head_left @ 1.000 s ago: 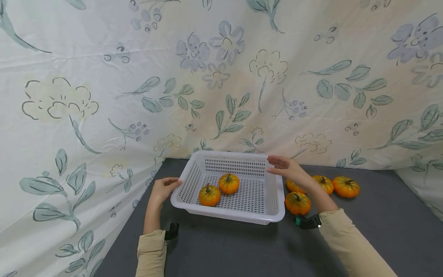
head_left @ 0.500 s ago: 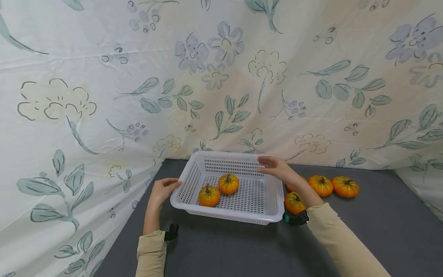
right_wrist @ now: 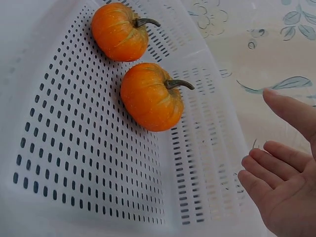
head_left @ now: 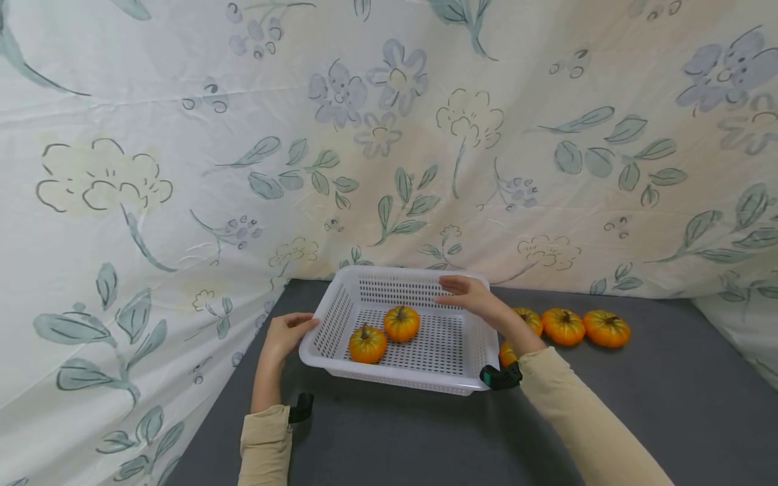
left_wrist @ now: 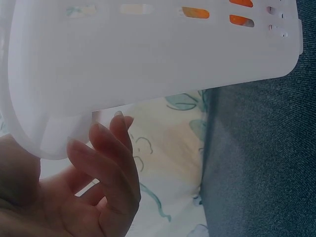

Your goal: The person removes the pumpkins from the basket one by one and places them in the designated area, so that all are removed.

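Note:
A white perforated plastic basket (head_left: 395, 378) holds two small orange pumpkins, a front one (head_left: 367, 345) and one behind it (head_left: 402, 323). At the basket's left end my left hand (head_left: 284, 335) grips the rim. The left wrist view shows the thumb at the rim and the curled fingers (left_wrist: 111, 158) beneath it. Over the basket's right part hovers my right hand (head_left: 471, 297), fingers extended and nothing held. In the right wrist view its palm (right_wrist: 286, 192) faces the basket, thumb spread apart, with both stemmed pumpkins (right_wrist: 152, 97) to the left.
Several more pumpkins sit on the dark table (head_left: 389, 439) right of the basket, including a middle one (head_left: 563, 327) and the rightmost one (head_left: 607, 329). The right forearm partly covers the nearest pumpkin (head_left: 507, 354). A floral cloth (head_left: 389, 148) hangs behind the table and along the left.
My right hand has moved left, from the basket's right rim to over its inside. The left hand, basket and pumpkins have stayed in place.

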The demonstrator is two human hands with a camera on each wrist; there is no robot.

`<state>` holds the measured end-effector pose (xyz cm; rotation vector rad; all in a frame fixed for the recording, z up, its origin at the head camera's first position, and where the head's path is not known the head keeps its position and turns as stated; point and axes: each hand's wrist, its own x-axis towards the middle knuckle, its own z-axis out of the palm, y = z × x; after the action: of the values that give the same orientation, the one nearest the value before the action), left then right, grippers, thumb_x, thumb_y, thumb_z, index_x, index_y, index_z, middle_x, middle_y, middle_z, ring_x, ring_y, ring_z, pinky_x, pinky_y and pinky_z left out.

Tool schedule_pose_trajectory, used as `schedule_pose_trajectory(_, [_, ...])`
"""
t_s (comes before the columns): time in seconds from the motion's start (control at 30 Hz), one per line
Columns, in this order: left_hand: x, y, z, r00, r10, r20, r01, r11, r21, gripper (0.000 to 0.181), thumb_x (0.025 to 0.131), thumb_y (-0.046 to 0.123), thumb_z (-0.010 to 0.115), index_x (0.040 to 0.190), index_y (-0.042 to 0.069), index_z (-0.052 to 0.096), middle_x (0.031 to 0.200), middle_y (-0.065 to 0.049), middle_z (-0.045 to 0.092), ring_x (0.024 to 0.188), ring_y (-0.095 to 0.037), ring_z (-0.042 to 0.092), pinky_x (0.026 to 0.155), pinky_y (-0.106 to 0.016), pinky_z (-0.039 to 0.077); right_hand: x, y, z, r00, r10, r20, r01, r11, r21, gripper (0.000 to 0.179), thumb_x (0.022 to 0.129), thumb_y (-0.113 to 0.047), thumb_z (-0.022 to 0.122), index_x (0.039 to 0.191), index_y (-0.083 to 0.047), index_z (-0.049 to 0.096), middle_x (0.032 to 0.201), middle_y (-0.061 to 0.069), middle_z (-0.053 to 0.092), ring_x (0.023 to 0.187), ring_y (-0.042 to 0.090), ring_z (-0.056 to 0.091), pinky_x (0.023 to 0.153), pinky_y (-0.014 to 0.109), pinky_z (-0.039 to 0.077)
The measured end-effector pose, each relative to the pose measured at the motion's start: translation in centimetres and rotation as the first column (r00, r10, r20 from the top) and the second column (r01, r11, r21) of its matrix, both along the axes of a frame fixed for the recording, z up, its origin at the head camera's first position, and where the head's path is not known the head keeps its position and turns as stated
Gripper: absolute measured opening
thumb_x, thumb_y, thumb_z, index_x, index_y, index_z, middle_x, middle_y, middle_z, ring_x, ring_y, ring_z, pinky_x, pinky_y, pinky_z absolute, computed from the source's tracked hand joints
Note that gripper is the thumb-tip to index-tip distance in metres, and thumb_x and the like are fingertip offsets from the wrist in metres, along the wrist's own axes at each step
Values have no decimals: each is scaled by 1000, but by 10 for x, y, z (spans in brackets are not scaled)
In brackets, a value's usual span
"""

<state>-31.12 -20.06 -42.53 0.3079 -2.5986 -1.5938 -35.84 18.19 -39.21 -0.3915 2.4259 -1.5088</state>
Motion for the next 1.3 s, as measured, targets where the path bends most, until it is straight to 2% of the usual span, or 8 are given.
schedule_pose_trajectory(0.27, [1, 1, 0, 1000, 9, 4, -9, 1000, -4, 41, 92, 24, 66, 125, -1, 63, 117, -24, 67, 77, -11, 66, 65, -29, 55, -5, -10, -1, 1000, 1, 0, -1, 999, 32, 71, 92, -29, 67, 150, -4, 34, 156, 16, 36, 146, 33, 32, 116, 51, 29])
schedule_pose_trajectory(0.63, [0, 0, -1, 1000, 8, 16, -8, 1000, -9, 42, 92, 25, 67, 125, 0, 63, 117, -23, 68, 77, -11, 66, 65, -28, 55, -13, -22, -9, 999, 25, -19, -23, 994, 107, 69, 91, -26, 68, 147, 0, 38, 153, 20, 40, 143, 36, 35, 116, 52, 30])
schedule_pose_trajectory(0.77, [0, 1, -1, 1000, 0, 9, 0, 1000, -13, 42, 92, 25, 67, 125, -1, 63, 116, -24, 68, 77, -12, 66, 67, -31, 56, -16, -24, -13, 999, 35, -24, -31, 992, 123, 69, 91, -25, 69, 147, 0, 38, 153, 20, 40, 143, 37, 35, 116, 52, 29])
schedule_pose_trajectory(1.3, [0, 0, -1, 1000, -7, 6, 7, 1000, -22, 42, 93, 24, 65, 126, -1, 62, 119, -25, 66, 79, -12, 67, 71, -34, 56, -22, -42, -21, 989, 121, 90, -130, 986, 104, 68, 93, -23, 65, 149, 0, 34, 155, 19, 36, 145, 36, 33, 117, 51, 28])
